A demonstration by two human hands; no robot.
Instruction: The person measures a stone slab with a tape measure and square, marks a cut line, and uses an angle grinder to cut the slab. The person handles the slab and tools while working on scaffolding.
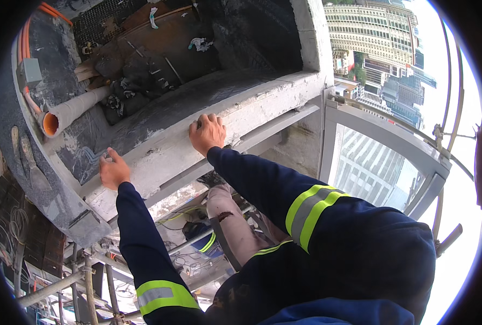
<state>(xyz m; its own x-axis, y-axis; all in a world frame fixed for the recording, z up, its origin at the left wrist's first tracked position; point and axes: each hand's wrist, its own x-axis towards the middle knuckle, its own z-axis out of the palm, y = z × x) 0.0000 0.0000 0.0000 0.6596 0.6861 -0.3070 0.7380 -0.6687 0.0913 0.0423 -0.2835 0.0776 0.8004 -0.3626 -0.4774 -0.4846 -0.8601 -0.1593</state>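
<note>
A rough, pale concrete ledge (159,154) runs from lower left to upper right in front of me. Near its left end, my left hand (115,170) has its fingers curled over the top. Farther right, my right hand (208,134) grips the same ledge with bent fingers. No tool shows in either hand. Both my arms wear dark blue sleeves with yellow-and-grey reflective bands. Below the ledge, my leg (227,216) in pale trousers with a tear stands among scaffold tubes.
Beyond the ledge lies a dark recess with a cardboard-like tube (81,111), rags (200,44) and debris. A scraper (35,168) rests on the left curb (62,203). Scaffold poles (51,290) stand lower left. At right, a framed glass panel (376,168) borders a drop toward tall buildings (374,32).
</note>
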